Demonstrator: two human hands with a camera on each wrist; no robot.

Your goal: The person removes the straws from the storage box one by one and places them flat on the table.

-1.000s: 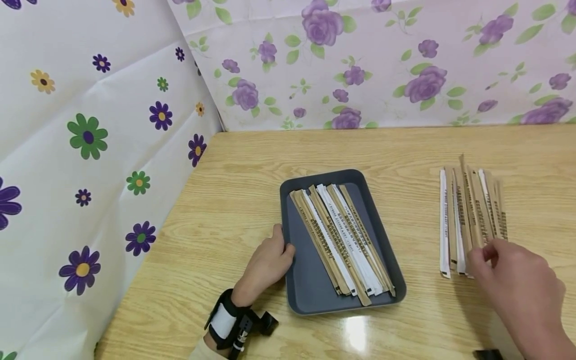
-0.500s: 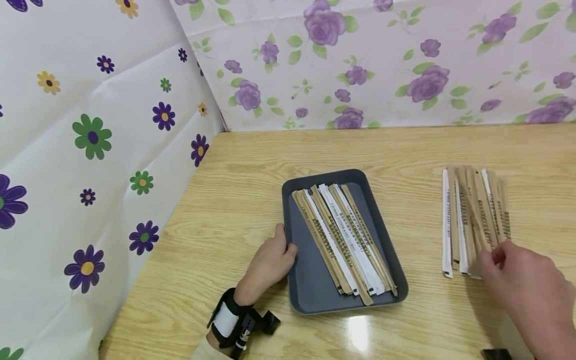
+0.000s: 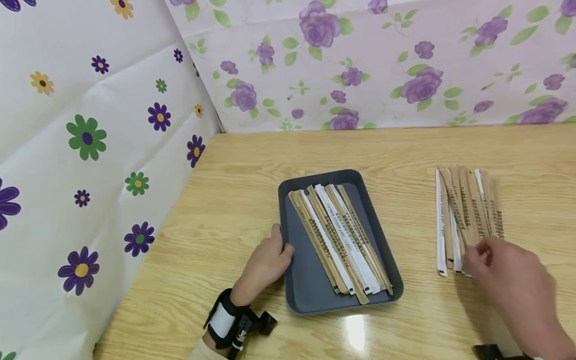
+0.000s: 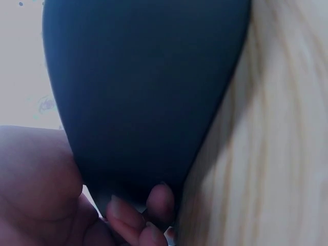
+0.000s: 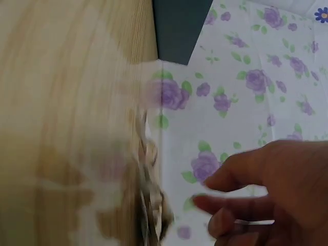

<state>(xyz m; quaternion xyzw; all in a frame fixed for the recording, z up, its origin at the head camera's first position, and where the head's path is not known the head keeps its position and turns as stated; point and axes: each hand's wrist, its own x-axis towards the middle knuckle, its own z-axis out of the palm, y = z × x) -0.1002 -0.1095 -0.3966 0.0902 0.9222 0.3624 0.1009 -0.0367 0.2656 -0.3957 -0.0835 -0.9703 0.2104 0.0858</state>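
A dark grey tray [image 3: 306, 280] stands at a slant on the table, bearing several brown and white paper-wrapped straws [image 3: 337, 235] side by side. My left hand [image 3: 264, 262] grips its left side, the thumb over the rim; the left wrist view shows fingertips [image 4: 123, 212] against the tray's dark wall [image 4: 148, 92]. On the right lies a second bunch of wrapped straws [image 3: 474, 205], with one brown straw slanting across the top. My right hand [image 3: 513, 280] is over its near end. In the right wrist view nothing shows between thumb and fingers, slightly apart from the straws [image 5: 154, 205].
Wood-grained table [image 3: 216, 200] lies around the tray and between tray and bunch. A flower-printed sheet [image 3: 99, 175] closes off the left, and a purple rose-printed one [image 3: 360, 65] stands at the back. A black wrist camera [image 3: 267, 322] juts from the left wrist.
A brown straw that stuck up from the right bunch under my right hand now lies slanted across it, toward the left. The right hand shifted slightly; the left hand and tray stayed put.
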